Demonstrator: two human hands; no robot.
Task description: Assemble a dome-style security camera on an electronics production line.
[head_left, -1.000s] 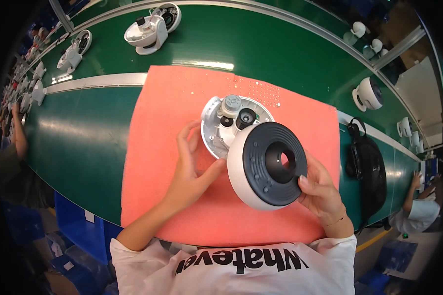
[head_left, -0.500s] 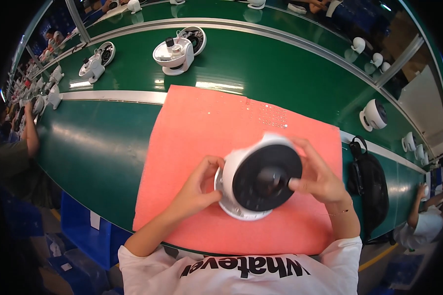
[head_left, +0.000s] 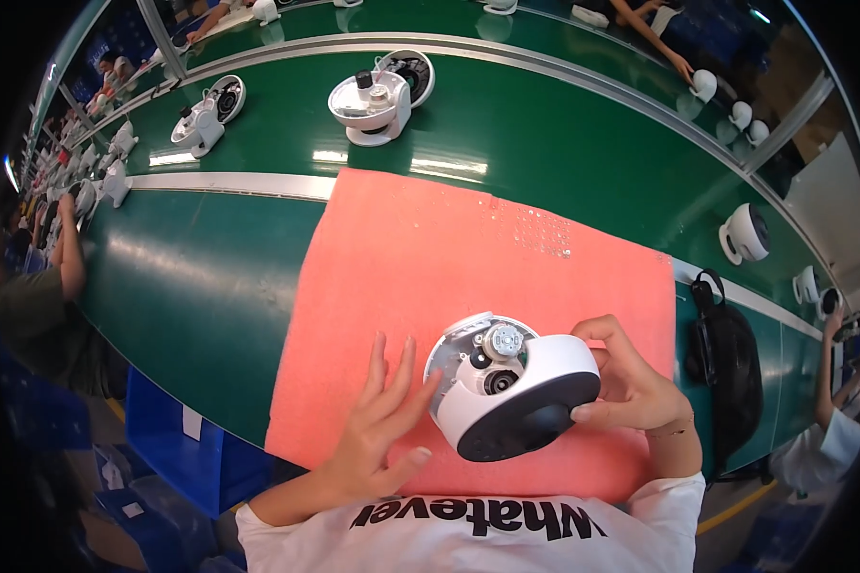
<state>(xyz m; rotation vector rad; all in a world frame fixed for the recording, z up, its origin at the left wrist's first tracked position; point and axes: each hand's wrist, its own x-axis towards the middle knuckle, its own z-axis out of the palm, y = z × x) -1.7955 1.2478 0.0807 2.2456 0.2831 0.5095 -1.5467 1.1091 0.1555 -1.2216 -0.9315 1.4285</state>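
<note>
A white round camera (head_left: 463, 396) with a black front face (head_left: 516, 432) is tilted over the pink mat (head_left: 382, 258). Its top side lies open, and inside show a silver motor (head_left: 503, 341) and a dark round part (head_left: 500, 382). My right hand (head_left: 634, 387) grips the right edge of the camera, thumb on the black face and fingers behind the white shell. To its left is my left hand (head_left: 382, 425), fingers spread, the fingertips close to the shell's left rim; whether they touch it I cannot tell.
Several similar cameras stand on the green belt beyond the mat, one of them opened (head_left: 373, 105). Clear beads (head_left: 542, 232) dot the mat's far edge. To the right lies a black bag (head_left: 726, 368). Blue bins (head_left: 177, 444) stand below left. Other people work at both sides.
The camera has turned, its black face tipping down toward me and its open inside coming into view. My left hand has let go and spread its fingers. My right hand keeps its hold.
</note>
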